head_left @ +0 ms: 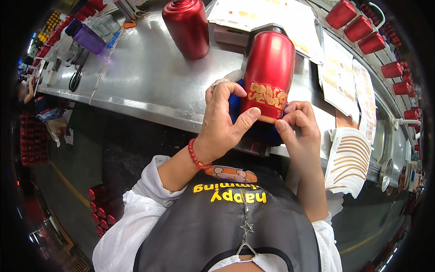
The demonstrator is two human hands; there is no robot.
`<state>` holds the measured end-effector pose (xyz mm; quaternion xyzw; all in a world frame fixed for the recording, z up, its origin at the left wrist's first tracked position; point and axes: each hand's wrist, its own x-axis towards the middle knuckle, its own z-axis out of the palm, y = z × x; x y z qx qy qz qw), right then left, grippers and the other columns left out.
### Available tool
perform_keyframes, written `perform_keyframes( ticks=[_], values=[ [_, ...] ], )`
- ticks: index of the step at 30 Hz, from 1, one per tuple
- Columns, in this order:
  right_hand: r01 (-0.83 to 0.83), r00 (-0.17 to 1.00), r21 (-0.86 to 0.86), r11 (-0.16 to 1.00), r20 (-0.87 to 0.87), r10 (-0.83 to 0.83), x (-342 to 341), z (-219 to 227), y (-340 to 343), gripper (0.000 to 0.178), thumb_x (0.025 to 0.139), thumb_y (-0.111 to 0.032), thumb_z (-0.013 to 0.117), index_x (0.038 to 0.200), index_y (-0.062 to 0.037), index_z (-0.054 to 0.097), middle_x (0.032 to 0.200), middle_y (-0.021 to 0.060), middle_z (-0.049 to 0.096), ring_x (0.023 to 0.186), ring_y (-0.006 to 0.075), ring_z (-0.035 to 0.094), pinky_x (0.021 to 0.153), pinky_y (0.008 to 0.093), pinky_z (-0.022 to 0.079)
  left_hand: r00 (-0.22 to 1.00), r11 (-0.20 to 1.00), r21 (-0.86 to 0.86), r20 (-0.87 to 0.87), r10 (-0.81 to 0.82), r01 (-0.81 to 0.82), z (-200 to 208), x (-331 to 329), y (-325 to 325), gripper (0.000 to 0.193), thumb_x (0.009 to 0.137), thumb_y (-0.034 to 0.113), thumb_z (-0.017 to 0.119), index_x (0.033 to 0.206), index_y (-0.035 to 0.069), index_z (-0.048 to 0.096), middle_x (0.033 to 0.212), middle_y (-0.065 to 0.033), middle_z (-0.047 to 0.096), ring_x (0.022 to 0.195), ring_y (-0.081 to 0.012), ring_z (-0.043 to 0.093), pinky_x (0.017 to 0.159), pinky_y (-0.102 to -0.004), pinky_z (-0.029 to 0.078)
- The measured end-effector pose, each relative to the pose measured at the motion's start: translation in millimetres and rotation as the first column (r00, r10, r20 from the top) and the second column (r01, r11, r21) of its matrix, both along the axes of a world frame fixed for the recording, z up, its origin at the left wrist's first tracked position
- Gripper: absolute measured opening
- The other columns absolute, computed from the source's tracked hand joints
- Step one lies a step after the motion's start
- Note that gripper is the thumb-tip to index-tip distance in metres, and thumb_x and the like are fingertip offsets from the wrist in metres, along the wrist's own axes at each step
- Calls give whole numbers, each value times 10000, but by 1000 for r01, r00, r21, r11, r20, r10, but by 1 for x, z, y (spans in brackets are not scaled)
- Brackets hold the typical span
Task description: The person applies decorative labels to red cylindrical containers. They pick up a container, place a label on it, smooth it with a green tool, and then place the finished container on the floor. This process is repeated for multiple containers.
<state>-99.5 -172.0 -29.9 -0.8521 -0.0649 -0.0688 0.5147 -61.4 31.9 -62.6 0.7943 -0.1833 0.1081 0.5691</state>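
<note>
On the far left of the metal desk (140, 68), a purple bottle (87, 38) sits beside clear glassware (105, 25), with black-handled scissors (75, 80) nearer the edge. Further right, toward the far side, is a plain red canister (188, 31).

The left hand (224, 111), above a red bead bracelet (196, 155), has thumb and forefinger apart: the thumb's tip is at the near end of the patterned red canister (271, 59), the forefinger bent beside its left side. Whether they clamp it, I cannot tell. That canister is at the desk's near edge, gold-rimmed end toward the person, gold ornament above the rim, blue material (234, 107) just beside and beneath it.

The right hand (297, 124) has its fingers curled and thumb close to them at the canister's near right corner; I cannot tell whether they pinch anything. To the right are printed sheets (337, 75), a nearer white sheet of curved brown strips (350, 156), and, far right, red containers (340, 14).
</note>
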Motion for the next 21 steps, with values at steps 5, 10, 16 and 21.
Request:
perform_keyframes(
  ticks=[5,10,16,21],
  values=[
    [-14,996,17,1000,92,12,4,-5,-2,151,846,-71,758,818,12,635,968,109,542,863,183,551,704,279,454,999,998,-60,-51,-14,11,-1,-1,-2,441,898,308,750,1142,44,494,1106,-116,522,1072,-289,435,998,-417,352],
    [-31,996,81,996,86,24,4,-8,-3,163,858,-85,761,816,11,636,977,98,535,874,171,542,710,272,450,997,996,-86,-63,-34,28,-4,0,-2,470,898,326,755,1147,37,481,1116,-119,514,1074,-286,430,988,-415,364],
    [-25,998,84,996,51,20,4,-7,-4,171,866,-95,762,814,9,636,984,88,528,869,156,532,700,265,444,1000,1000,-3,-23,-9,9,-3,0,-5,477,911,322,751,1165,32,471,1136,-108,497,1081,-242,435,1000,-376,362],
    [-25,998,84,996,56,20,4,-6,-3,172,863,-91,760,811,11,633,976,91,526,865,158,533,692,267,443,996,997,-79,-88,-17,10,-3,0,-5,477,899,325,755,1151,30,477,1122,-123,509,1069,-285,421,1001,-421,352]
  ],
)
